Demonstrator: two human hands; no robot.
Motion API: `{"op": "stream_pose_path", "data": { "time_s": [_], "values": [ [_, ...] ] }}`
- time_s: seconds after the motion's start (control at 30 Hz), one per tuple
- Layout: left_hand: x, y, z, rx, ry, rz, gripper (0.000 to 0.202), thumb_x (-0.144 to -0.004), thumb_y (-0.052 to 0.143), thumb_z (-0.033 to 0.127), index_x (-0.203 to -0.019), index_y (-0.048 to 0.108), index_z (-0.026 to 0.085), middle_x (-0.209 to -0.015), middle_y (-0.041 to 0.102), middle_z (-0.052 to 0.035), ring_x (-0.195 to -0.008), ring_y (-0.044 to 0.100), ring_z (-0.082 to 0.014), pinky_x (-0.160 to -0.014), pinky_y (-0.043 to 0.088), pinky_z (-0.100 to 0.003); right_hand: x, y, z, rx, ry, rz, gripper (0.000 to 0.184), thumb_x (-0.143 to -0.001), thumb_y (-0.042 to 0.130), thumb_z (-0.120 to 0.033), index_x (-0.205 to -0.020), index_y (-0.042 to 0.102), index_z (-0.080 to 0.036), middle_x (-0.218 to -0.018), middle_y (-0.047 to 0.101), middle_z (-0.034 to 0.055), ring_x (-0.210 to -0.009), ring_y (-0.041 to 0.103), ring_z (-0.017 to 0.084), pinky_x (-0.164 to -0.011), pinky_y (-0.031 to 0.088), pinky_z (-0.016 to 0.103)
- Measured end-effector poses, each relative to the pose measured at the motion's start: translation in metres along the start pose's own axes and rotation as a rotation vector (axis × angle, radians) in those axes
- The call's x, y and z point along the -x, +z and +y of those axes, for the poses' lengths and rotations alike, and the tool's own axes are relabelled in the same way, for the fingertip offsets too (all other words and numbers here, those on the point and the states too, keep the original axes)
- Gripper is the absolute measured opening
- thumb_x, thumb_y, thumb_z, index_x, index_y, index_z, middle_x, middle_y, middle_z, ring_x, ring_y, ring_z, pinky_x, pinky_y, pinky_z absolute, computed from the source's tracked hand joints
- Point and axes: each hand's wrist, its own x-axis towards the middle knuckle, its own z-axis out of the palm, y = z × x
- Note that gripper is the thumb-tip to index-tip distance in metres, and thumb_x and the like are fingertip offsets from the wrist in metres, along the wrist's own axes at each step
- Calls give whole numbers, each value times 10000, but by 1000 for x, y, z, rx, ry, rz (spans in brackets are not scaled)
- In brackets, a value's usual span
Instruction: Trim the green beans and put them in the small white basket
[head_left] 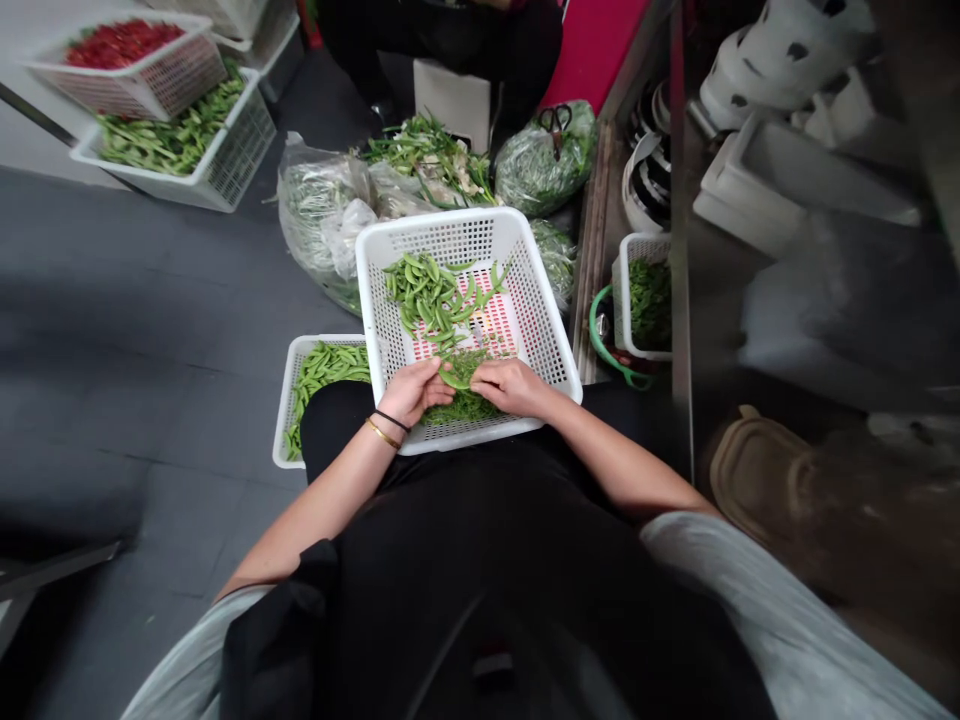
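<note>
One green pod (454,380) lies pinched in the left hand (418,388), the right hand (511,387) closed narrowly at its end, low over the white basket (534,290), presumably so loose bits land inside.

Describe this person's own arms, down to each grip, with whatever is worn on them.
Left grip and right grip are both ungloved. The left wrist wears a thin black band and a gold-coloured bangle, the bangle nearer the elbow. Nothing shows on the right wrist. Light-grey sleeves leave both forearms uncovered.
</note>
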Motion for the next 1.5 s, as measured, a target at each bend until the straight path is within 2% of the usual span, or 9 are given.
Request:
{"op": "stream_pose_path", "data": {
  "time_s": [0.13, 0.4, 0.63, 0.8, 0.97, 1.1, 1.27, 1.37, 1.5],
  "values": [
    [8, 0, -5, -300, 69, 75, 383, -687, 712, 485, -715, 599, 120, -593, 649, -40, -388, 561, -97, -299, 358, -154, 9, -5, -2, 21, -4, 58, 238, -901, 453, -237, -757, 628, -166, -739, 631, 29, -710, 562, 125, -669, 391, 222],
    [25, 9, -3, -223, 47, -216, 332, -589, 802, 373, -609, 600, 111, -432, 520, 23, -317, 410, -37, -301, 287, -142, 7, 17, -23, -283, -204, -56, 241, -881, 440, -247, -740, 620, -171, -747, 643, 15, -667, 581, 96, -627, 406, 197],
    [41, -3, 10, -226, 39, -301, 375, -658, 767, 334, -931, 619, 124, -535, 629, -8, -294, 403, -33, -301, 279, -133, 21, -35, 27, -444, 386, 279, 286, -886, 424, -361, -816, 589, -137, -621, 569, -1, -494, 527, 102, -508, 418, 217],
    [39, -4, 10, -248, 16, -355, 384, -685, 739, 354, -953, 599, 118, -531, 629, -5, -286, 417, -49, -303, 301, -147, 17, -29, -6, 198, 59, 102, 372, -888, 483, -419, -1147, 554, -161, -1066, 596, 116, -827, 576, 175, -670, 436, 267],
    [39, 1, 20, -563, 205, -385, 264, -644, 767, 333, -772, 669, 124, -594, 642, -27, -504, 573, -108, -483, 451, -200, -3, -8, -26, 315, -218, -189, 285, -953, 370, -274, -912, 616, -136, -772, 608, 66, -675, 528, 138, -616, 380, 247],
    [46, 14, 21, -583, 465, -273, 195, -636, 778, 305, -678, 683, 139, -661, 659, -42, -621, 597, -129, -599, 481, -229, -13, -9, -26, -129, -206, 32, 301, -934, 419, -286, -742, 598, -140, -678, 593, 18, -634, 533, 106, -623, 401, 222],
    [38, 25, 13, 7, 353, 39, 295, -686, 726, 403, -784, 670, 131, -669, 655, -30, -526, 570, -103, -488, 469, -217, -11, -6, -27, -365, 79, 426, 300, -929, 429, -314, -751, 605, -150, -668, 609, 9, -613, 546, 98, -627, 421, 217],
    [26, 10, 15, 193, 381, 216, 296, -639, 759, 382, -793, 677, 144, -866, 689, -59, -758, 635, -138, -591, 501, -220, 3, -16, -10, -212, 75, 235, 321, -917, 445, -321, -700, 616, -157, -653, 618, 13, -640, 563, 109, -660, 420, 223],
    [17, -15, 16, 180, 442, 301, 193, -621, 754, 257, -768, 698, 146, -966, 687, -68, -881, 618, -148, -679, 488, -219, 7, -41, 25, 190, 311, -317, 237, -818, 594, -397, -828, 674, -174, -763, 676, 48, -727, 612, 168, -666, 423, 251]
  ]
}}
